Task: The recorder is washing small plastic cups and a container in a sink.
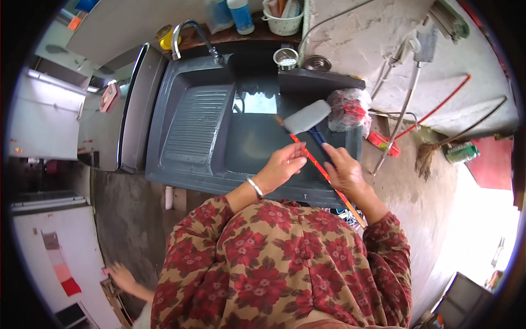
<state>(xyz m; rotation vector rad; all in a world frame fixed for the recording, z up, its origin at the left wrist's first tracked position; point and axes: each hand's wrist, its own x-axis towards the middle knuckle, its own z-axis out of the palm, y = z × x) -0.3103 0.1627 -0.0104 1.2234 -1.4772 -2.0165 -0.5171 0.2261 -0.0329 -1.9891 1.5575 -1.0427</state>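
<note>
My right hand [347, 168] grips the dark blue handle of a cleaning tool, whose pale, flat oblong head [308, 116] is over the right side of a dark grey sink [185, 176]. Close by, my left hand [283, 166] has its fingers bent, with the fingertips at a slim red-and-orange patterned stick [316, 163]. Whether they pinch the stick or only overlap it is unclear. The stick slants from above the basin, past my right hand, to the sink's front edge. Standing water [250, 140] in the basin reflects light.
Left of the basin is a ribbed washboard [197, 119], below a chrome faucet [195, 31]. A drain strainer [286, 58], a metal lid [317, 63] and a plastic-wrapped bundle [349, 109] edge the sink. Brooms [427, 158] lean right. Another person's hand [121, 277] shows lower left.
</note>
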